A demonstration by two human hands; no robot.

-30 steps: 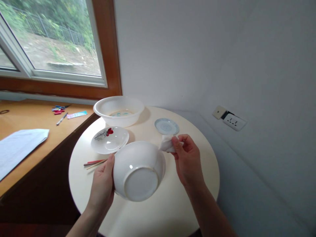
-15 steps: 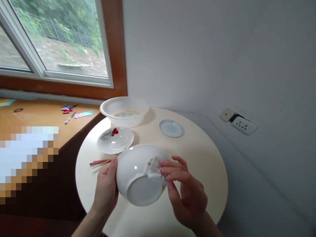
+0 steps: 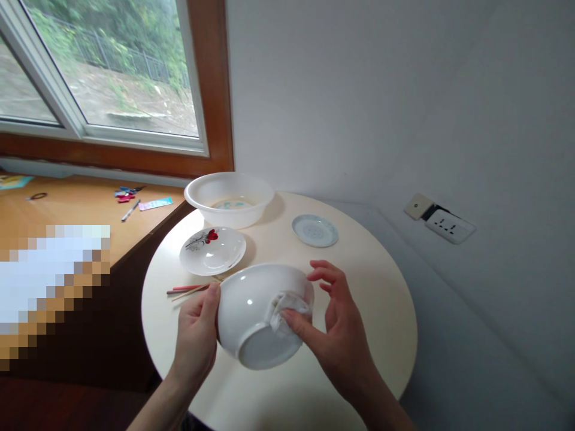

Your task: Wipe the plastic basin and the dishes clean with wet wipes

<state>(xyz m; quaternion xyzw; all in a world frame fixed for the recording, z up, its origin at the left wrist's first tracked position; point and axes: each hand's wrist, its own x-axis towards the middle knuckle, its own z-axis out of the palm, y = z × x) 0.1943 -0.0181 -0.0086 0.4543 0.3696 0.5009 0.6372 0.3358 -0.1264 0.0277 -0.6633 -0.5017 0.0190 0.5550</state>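
Observation:
A white bowl (image 3: 256, 299) is held tilted over the round table, its foot ring facing me. Gripping its left side is my left hand (image 3: 197, 323), thumb on the outer wall and the other fingers partly hidden behind. A crumpled white cloth (image 3: 281, 314) lies against the bowl's outside near the foot. My right hand (image 3: 336, 317) presses it there with the thumb, while its other fingers are bent by the bowl's right rim. Just beyond the bowl are a shallow dish with a red flower (image 3: 224, 254) and several chopsticks (image 3: 184, 292).
The round white table (image 3: 368, 299) also carries a translucent plastic basin (image 3: 251, 216) and a small pale plate (image 3: 315, 230). To the left is a wooden desk (image 3: 85, 206) with a pen (image 3: 130, 211) and small items. A wall with a socket (image 3: 449, 225) bounds the right side.
My right thumb has moved from beneath the cloth onto it, and the fingers have shifted up to the rim. The cloth is now more bunched. My left hand keeps its grip.

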